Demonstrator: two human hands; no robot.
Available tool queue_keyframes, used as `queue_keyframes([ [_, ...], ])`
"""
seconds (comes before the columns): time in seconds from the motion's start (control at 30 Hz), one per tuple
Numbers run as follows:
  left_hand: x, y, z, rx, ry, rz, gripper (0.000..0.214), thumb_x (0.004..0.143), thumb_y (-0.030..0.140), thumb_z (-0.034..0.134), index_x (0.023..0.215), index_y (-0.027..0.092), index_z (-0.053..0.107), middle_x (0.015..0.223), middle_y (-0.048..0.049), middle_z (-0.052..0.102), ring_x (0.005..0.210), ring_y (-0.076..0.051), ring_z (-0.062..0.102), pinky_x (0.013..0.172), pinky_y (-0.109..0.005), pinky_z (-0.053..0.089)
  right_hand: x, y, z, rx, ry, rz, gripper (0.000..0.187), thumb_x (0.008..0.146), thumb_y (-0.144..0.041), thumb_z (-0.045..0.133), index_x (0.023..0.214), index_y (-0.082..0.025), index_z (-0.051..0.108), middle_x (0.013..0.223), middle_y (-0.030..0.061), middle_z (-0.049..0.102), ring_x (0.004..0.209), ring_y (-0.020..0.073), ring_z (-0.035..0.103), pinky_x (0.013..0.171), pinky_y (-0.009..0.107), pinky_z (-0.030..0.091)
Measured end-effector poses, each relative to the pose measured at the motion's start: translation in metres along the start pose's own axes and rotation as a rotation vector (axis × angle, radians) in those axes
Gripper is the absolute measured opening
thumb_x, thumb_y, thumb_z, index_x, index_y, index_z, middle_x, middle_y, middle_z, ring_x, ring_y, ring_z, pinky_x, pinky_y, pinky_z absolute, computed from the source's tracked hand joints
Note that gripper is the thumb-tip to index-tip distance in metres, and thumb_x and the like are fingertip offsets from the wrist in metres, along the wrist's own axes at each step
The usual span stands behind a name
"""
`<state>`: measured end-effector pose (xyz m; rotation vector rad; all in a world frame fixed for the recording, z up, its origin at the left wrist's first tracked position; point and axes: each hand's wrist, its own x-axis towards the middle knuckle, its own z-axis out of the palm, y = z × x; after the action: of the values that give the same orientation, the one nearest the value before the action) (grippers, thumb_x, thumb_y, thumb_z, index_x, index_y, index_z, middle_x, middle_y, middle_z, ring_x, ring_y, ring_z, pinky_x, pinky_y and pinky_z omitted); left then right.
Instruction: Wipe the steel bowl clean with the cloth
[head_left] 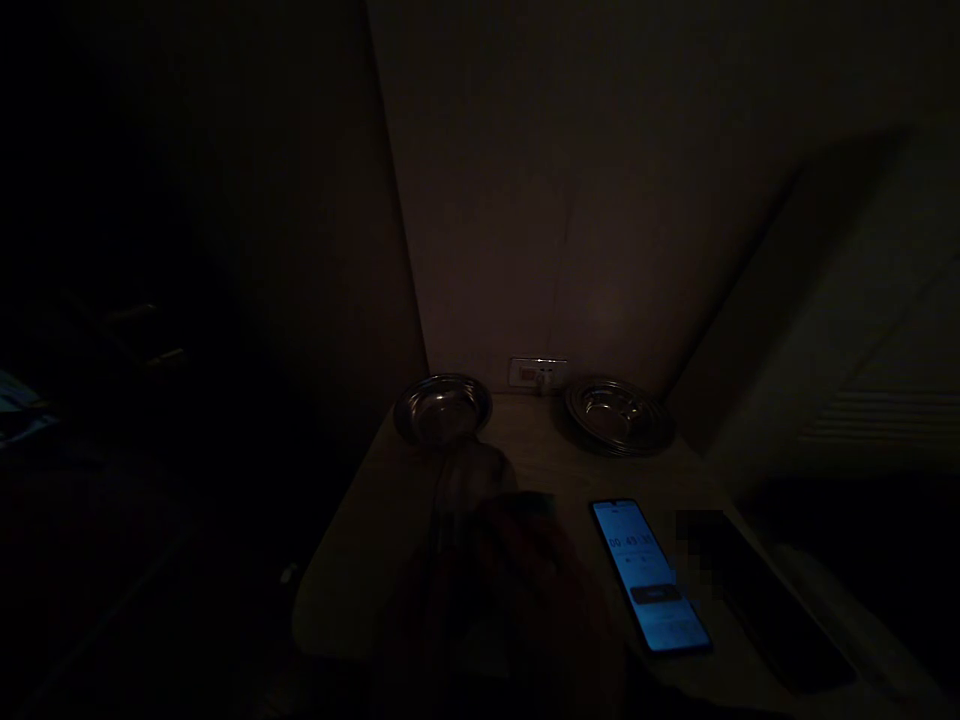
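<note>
On the near part of the table (349, 570), the left hand (431, 600) and right hand (544, 580) are working side by side; darkness is hiding whether either is grasping. A dim rounded object (476, 472) is lying just beyond them. A lit phone (646, 570) is lying right. Metal dishes (619, 418) are standing far right, a metal plate (444, 405) far left.

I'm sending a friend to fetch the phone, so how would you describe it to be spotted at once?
Find the table against the wall. On its right side, in front of the right-hand metal dish and right of the right hand, lies the phone. Its glowing blue screen sets it apart from the long dark object beside it.
</note>
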<state>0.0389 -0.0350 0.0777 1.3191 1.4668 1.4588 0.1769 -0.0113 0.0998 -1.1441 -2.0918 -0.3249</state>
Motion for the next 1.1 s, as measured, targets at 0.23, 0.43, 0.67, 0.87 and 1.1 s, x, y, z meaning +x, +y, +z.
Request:
queue_keyframes([
  [0.23, 0.001, -0.006, -0.003, -0.013, -0.016, -0.003, 0.032, 0.089, 0.038, 0.051, 0.11, 0.015, 0.059, 0.108, -0.0074, 0.062, 0.092, -0.018, 0.061, 0.079, -0.037, 0.052, -0.007, 0.003, 0.003, 0.039, 0.008, -0.008, 0.04, 0.089, -0.012, 0.041, 0.125, -0.02, 0.058, 0.125, 0.0063, 0.061, 0.101, 0.0226, 0.056, 0.073, 0.033, 0.056],
  [0.43, 0.001, -0.018, -0.005, -0.024, -0.008, -0.016, 0.033, 0.088, 0.042, 0.051, 0.103, 0.015, 0.062, 0.101, -0.0067, 0.065, 0.087, -0.016, 0.062, 0.078, -0.034, 0.052, -0.013, -0.002, 0.005, 0.08, 0.035, -0.02, 0.036, 0.091, -0.014, 0.042, 0.122, -0.014, 0.06, 0.124, 0.009, 0.061, 0.098, 0.0236, 0.057, 0.076, 0.035, 0.056],
  [0.67, -0.004, -0.014, -0.005, -0.05, -0.025, -0.021, 0.032, 0.089, 0.039, 0.052, 0.107, 0.014, 0.06, 0.104, -0.0064, 0.063, 0.089, -0.018, 0.062, 0.078, -0.036, 0.052, -0.013, 0.009, 0.01, 0.145, 0.023, -0.002, 0.049, 0.086, -0.009, 0.039, 0.133, -0.019, 0.05, 0.125, 0.0084, 0.061, 0.099, 0.021, 0.059, 0.081, 0.035, 0.055],
  [0.87, -0.011, -0.008, -0.007, -0.038, -0.037, -0.014, 0.029, 0.089, 0.037, 0.051, 0.106, 0.016, 0.06, 0.107, -0.0068, 0.062, 0.091, -0.017, 0.061, 0.08, -0.036, 0.052, -0.018, 0.009, 0.006, 0.064, 0.053, -0.003, 0.05, 0.088, -0.011, 0.039, 0.135, -0.025, 0.048, 0.124, 0.0049, 0.062, 0.1, 0.0204, 0.06, 0.073, 0.03, 0.056],
  [1.1, -0.02, -0.01, 0.0, -0.031, -0.073, -0.029, 0.029, 0.089, 0.035, 0.052, 0.11, 0.016, 0.059, 0.11, -0.0075, 0.061, 0.093, -0.018, 0.061, 0.08, -0.037, 0.052, -0.008, 0.016, -0.009, -0.05, -0.02, -0.054, 0.042, 0.09, -0.012, 0.043, 0.13, -0.018, 0.053, 0.131, 0.0056, 0.057, 0.104, 0.0246, 0.054, 0.077, 0.036, 0.055],
])
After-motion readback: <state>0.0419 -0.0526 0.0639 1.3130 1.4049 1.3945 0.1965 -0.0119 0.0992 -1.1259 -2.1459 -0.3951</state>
